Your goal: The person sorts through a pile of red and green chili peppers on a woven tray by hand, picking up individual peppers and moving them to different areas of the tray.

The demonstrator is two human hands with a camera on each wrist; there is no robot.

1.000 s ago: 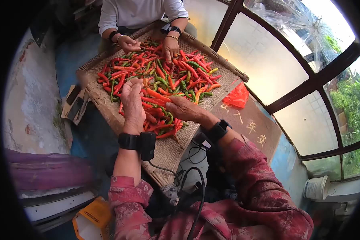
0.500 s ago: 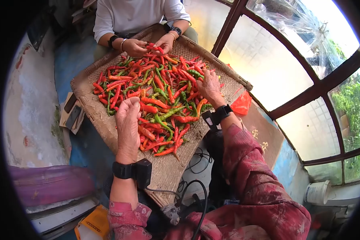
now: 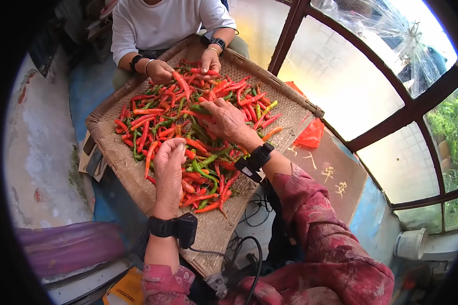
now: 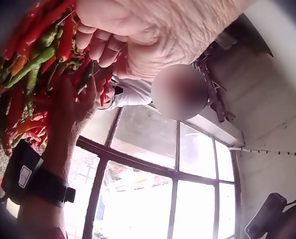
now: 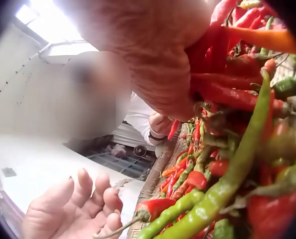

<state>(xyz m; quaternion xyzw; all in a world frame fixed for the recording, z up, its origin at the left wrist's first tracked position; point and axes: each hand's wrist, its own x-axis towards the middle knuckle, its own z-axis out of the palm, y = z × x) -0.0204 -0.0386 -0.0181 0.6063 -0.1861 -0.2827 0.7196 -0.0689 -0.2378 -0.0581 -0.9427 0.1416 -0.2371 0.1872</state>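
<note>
The chilli peppers [image 3: 188, 122] lie heaped on the woven tray [image 3: 216, 223]. The right hand [image 3: 228, 119] presses into the heap, curled on several; the left hand [image 3: 169, 163] hovers half-closed, empty. A hasty rake could sweep peppers over the tray's near rim

Head view: looking forward and down from above onto the woven tray [image 3: 132, 175] of chillies [image 3: 198, 127], both forearms in frame. Left wrist view: low, very close, tilted up past the left hand [image 4: 138, 35] toward the window [image 4: 177, 189]. Right wrist view: close among chillies, facing the left hand [image 5: 73, 211]. Shared by all: chillies, the seated person [image 3: 163, 23] opposite.
</note>
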